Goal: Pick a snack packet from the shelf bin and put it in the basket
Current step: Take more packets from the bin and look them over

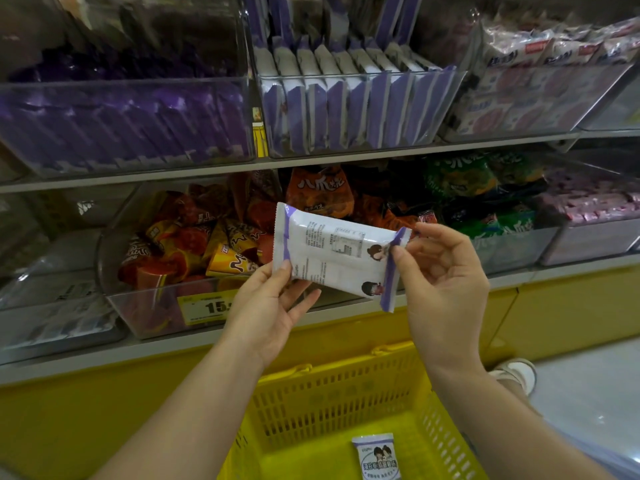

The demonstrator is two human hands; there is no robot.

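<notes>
Holding the packet (332,251) above the basket (329,400), my left fingers (278,282) pinch one end, my right fingers (408,268) the other. It looks light and crinkly; flat ends seem best to hold.

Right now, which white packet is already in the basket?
The face-up packet on the basket floor; the other packet is held by left hand and right hand.

a shop: shelf bins (360,109) of snacks, price tag (207,308), shopping basket (346,393)

The yellow basket (346,393) is open from above; 1 packet (375,457) lies on its floor, shelf bins (149,306) beyond its far wall.
</notes>
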